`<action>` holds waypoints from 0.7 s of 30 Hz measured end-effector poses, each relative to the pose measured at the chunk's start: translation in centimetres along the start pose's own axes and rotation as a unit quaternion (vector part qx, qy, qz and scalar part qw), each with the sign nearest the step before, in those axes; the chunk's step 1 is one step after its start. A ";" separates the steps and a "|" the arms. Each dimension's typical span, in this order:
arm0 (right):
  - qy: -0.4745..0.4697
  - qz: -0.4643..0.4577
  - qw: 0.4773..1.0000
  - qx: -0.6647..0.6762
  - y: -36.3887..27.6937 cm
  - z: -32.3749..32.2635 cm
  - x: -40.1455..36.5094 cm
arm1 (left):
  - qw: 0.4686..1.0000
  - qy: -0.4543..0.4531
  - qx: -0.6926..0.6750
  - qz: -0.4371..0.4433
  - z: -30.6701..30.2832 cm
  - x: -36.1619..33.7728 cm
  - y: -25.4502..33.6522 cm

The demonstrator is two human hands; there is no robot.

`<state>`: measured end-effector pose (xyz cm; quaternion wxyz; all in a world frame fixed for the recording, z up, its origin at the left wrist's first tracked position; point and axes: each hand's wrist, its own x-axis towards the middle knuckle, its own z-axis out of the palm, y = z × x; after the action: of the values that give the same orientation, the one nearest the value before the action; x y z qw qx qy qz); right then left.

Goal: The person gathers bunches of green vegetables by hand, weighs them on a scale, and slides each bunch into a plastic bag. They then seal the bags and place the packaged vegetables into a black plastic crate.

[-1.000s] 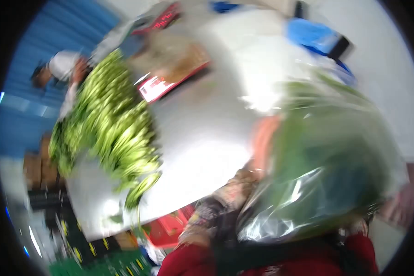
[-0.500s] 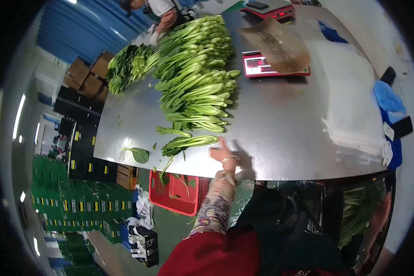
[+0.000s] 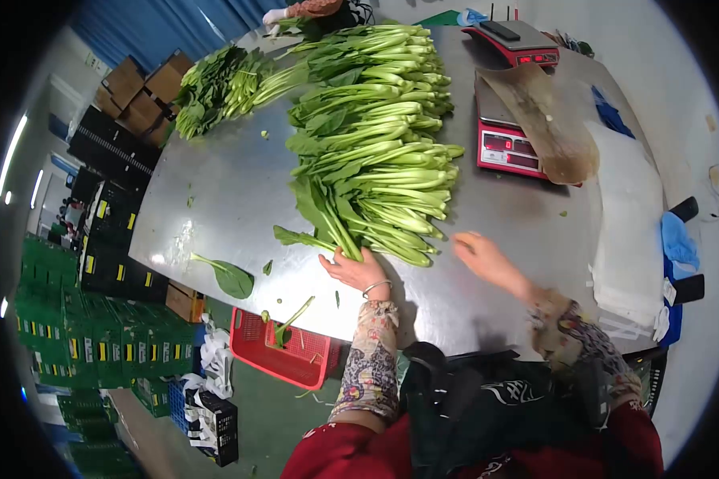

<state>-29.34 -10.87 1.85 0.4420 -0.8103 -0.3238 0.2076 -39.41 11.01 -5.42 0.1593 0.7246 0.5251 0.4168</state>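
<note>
We find the heap of choy-sum-like greens (image 3: pixel 383 144) lying on the steel worktop (image 3: pixel 527 215), left of the nearer red scale (image 3: pixel 510 148) and extending past it toward the wearer, stem ends facing the scale. We note the left hand (image 3: pixel 353 272), left of the scale and on its near side, its fingers wrapped round the stem ends of the closest stalks (image 3: pixel 339 230). We record the right hand (image 3: pixel 487 259) directly on the near side of the scale, apart from the greens; its fingers bend loosely, nothing shows in it, and we cannot tell whether it is closed.

In our judgement each stalk is light, with a fairly stiff, crisp stem and a soft, limp leaf. The stems look smooth and glossy and may prove slippery. We rate the leaves as easily torn and the stems as liable to snap under a sharp bend. We advise taking hold at the pale stem ends, several together, with moderate pressure.
</note>
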 end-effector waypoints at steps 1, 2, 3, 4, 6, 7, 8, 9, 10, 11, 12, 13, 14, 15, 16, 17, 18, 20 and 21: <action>0.000 -0.010 0.998 -0.060 -0.5 1.2 2.0 | 0.998 -0.048 -0.037 -0.036 0.5 0.4 -0.8; 0.003 0.008 0.998 -0.062 -1.0 2.5 3.3 | 0.990 -0.094 -0.074 -0.072 1.1 0.8 -1.3; 0.006 0.025 0.998 -0.065 -1.3 3.7 4.5 | 0.986 -0.094 -0.083 -0.115 0.7 1.2 -0.6; 0.009 0.040 0.997 -0.069 -1.3 4.5 5.5 | 0.973 -0.099 -0.149 -0.146 1.1 1.4 -0.9; -0.012 0.062 0.996 -0.063 -1.4 5.3 6.8 | 0.932 -0.102 -0.278 -0.210 1.6 1.4 -2.0; -0.002 0.056 0.997 -0.045 -1.7 5.8 6.8 | 0.915 -0.139 -0.330 -0.189 1.8 0.9 -3.1; 0.009 0.051 0.998 -0.026 -2.2 6.1 6.7 | 0.876 -0.170 -0.382 -0.242 1.3 0.6 -3.2; -0.008 0.037 0.999 -0.034 -2.6 6.1 6.5 | 0.829 -0.200 -0.431 -0.294 0.2 0.6 -2.6; -0.036 0.059 0.997 -0.029 -3.8 5.9 6.1 | 0.775 -0.229 -0.478 -0.343 -0.9 0.7 -1.5; -0.062 0.082 0.994 -0.024 -5.6 5.8 5.8 | 0.705 -0.228 -0.548 -0.389 -2.3 1.1 0.0; -0.087 0.108 0.990 -0.017 -6.6 6.2 5.6 | 0.626 -0.225 -0.609 -0.431 -3.6 1.4 1.3; -0.052 0.078 0.992 -0.082 -6.4 6.8 5.6 | 0.615 -0.257 -0.609 -0.431 -4.3 2.0 1.6; -0.051 0.095 0.991 -0.075 -6.4 6.9 6.1 | 0.639 -0.273 -0.571 -0.437 -4.4 2.2 1.7; -0.050 0.109 0.991 -0.066 -6.4 6.9 7.1 | 0.677 -0.285 -0.541 -0.410 -3.7 2.1 1.2; -0.048 0.121 0.990 -0.057 -6.5 7.0 8.0 | 0.713 -0.296 -0.509 -0.380 -3.0 1.9 0.9; -0.080 0.122 0.986 -0.084 -7.0 7.0 8.7 | 0.713 -0.266 -0.503 -0.409 -2.8 2.0 1.5; -0.112 0.124 0.979 -0.113 -7.8 6.9 9.2 | 0.698 -0.277 -0.513 -0.416 -2.7 2.2 1.5; -0.170 0.125 0.963 -0.170 -9.2 6.6 9.9 | 0.665 -0.301 -0.535 -0.427 -2.5 2.7 1.5; -0.188 0.109 0.956 -0.197 -9.3 7.0 9.8 | 0.644 -0.315 -0.543 -0.437 -2.8 2.7 1.4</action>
<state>-30.01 3.86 5.59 0.1801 -0.8581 -0.3450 0.3350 -40.37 12.30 -1.59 0.8437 0.2820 0.3783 0.2561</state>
